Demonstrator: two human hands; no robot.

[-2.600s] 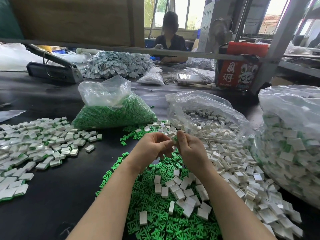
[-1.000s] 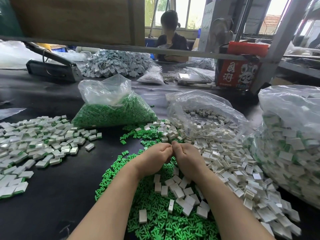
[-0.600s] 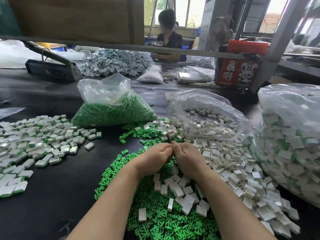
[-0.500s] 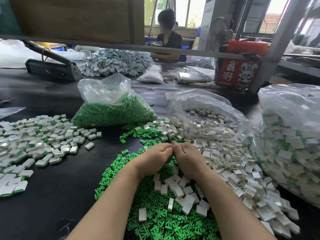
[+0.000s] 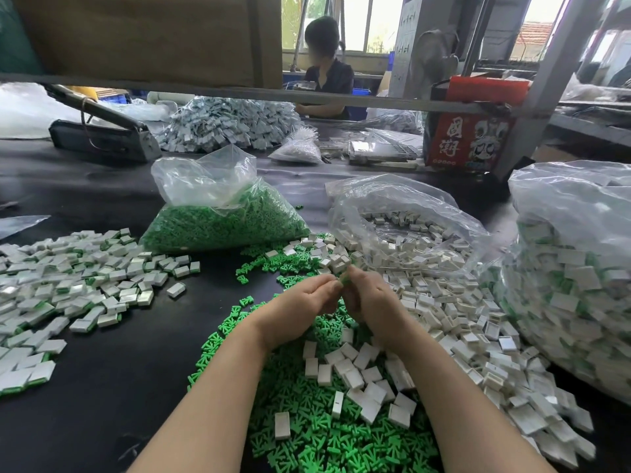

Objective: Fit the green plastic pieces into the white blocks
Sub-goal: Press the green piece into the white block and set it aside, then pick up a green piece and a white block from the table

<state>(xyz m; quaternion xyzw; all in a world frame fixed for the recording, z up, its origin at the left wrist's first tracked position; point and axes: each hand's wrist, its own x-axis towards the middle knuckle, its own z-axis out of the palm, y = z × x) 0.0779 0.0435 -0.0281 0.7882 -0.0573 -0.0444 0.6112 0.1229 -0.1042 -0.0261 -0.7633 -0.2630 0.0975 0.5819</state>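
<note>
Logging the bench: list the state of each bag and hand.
Bag of green pieces: open, mostly full.
Bag of white blocks: open, spilling onto the table.
Left hand: pinching a small piece.
Right hand: pinching the same piece.

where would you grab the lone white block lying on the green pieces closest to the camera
Pinch the white block across its two long side faces, coming straight down from above. It lies flat and apart from the other blocks on the loose green pieces, so both long edges look exposed to fingertips.
</note>
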